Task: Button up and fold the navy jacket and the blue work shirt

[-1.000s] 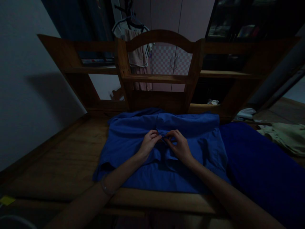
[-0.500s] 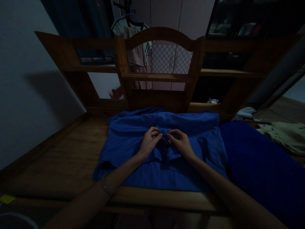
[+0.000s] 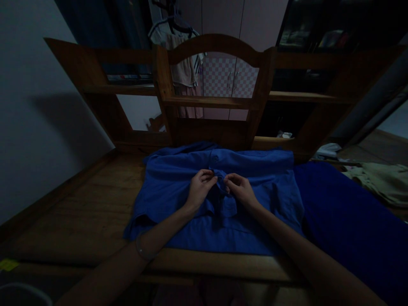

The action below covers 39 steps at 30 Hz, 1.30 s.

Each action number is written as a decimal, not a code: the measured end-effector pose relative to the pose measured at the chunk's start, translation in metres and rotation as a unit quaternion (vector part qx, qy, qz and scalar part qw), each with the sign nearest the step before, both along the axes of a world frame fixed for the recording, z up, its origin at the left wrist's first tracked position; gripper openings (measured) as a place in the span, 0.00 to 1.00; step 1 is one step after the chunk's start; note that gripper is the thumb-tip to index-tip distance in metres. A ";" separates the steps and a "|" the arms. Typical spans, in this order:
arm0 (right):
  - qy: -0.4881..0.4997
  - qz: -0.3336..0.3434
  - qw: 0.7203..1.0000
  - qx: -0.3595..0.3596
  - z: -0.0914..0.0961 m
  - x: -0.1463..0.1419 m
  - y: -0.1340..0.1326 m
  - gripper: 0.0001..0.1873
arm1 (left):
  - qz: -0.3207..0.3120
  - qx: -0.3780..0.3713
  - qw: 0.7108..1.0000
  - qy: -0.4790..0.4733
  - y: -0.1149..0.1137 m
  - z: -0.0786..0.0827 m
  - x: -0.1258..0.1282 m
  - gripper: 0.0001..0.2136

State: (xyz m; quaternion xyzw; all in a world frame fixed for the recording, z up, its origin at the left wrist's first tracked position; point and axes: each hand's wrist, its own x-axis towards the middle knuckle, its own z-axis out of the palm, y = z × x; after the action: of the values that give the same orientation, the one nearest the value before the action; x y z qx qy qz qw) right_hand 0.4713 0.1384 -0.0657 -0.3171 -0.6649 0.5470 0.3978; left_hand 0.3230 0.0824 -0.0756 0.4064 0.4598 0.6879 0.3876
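Observation:
A blue shirt (image 3: 172, 174) lies spread on the wooden desk (image 3: 79, 199), with its front placket running down the middle. My left hand (image 3: 200, 188) pinches one front edge of the cloth between thumb and fingers. Just to its right, my right hand (image 3: 242, 191) is closed on the opposite edge, which is lifted and curled. The gap between the two hands is narrow. Any button or buttonhole at my fingertips is too dark and small to make out. A thin bracelet (image 3: 142, 248) circles my left wrist.
Behind the shirt rises a wooden shelf unit (image 3: 210, 102). A darker blue cloth (image 3: 347, 216) lies at the right, with beige fabric (image 3: 385, 180) beyond it. A wall (image 3: 41, 110) borders the desk on the left. Clothes (image 3: 183, 59) hang behind the shelf.
My right hand has turned slightly, and the shirt edge under it has shifted and curled more toward the middle. My left hand stays nearly in place.

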 end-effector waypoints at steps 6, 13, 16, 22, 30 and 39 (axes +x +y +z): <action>0.004 -0.015 1.000 -0.022 -0.001 -0.001 0.001 0.12 | -0.044 -0.016 0.999 -0.022 0.001 0.000 -0.002 0.16; -0.011 -0.027 1.000 -0.005 0.001 0.000 -0.001 0.14 | -0.047 -0.023 0.999 -0.017 0.003 -0.003 -0.003 0.18; -0.014 -0.037 0.998 0.044 0.001 0.002 -0.003 0.14 | -0.034 -0.019 0.999 -0.005 0.002 -0.002 -0.002 0.18; -0.029 -0.060 0.992 0.103 0.002 0.003 -0.007 0.14 | -0.048 -0.016 0.998 -0.031 0.003 -0.004 -0.002 0.17; -0.021 -0.052 0.994 0.092 0.000 0.003 -0.004 0.16 | -0.058 -0.007 0.998 -0.028 0.003 -0.004 -0.004 0.16; -0.024 -0.045 0.995 0.088 0.002 0.003 -0.006 0.17 | -0.040 0.031 0.997 0.052 0.004 -0.002 -0.005 0.15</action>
State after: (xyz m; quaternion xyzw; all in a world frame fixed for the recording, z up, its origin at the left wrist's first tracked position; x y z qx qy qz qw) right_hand 0.4738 0.1324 -0.0635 -0.3236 -0.7052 0.4598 0.4320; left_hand 0.3182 0.0860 -0.0775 0.4717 0.4413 0.6636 0.3773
